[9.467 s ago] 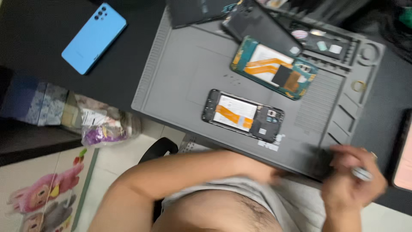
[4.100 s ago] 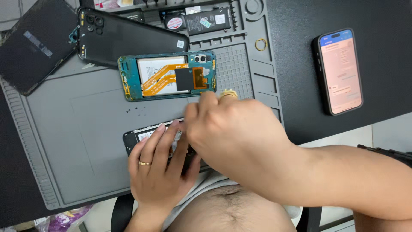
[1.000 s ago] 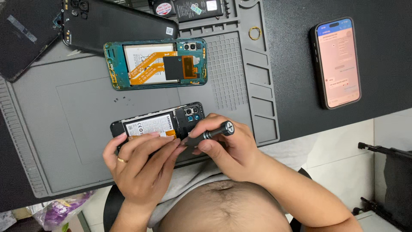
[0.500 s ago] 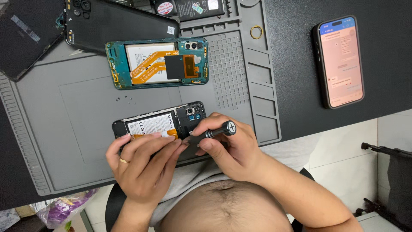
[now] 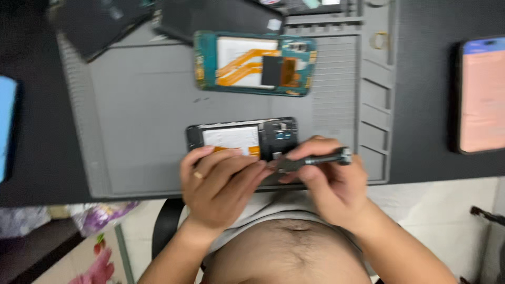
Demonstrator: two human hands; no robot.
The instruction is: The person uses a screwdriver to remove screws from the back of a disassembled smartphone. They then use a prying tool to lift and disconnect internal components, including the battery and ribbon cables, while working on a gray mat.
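1. Your right hand [image 5: 336, 184] pinches a dark screwdriver [image 5: 315, 159] – fingers closed on its shaft.
2. Your left hand [image 5: 218, 184] presses curled fingers onto the opened phone [image 5: 242, 138], centre frame.
3. Both rest on the grey mat [image 5: 142, 126] – a teal-framed phone [image 5: 255, 63] lies above.

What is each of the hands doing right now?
Left hand: fingers resting on the opened phone, steadying it.
Right hand: closed around a screwdriver.
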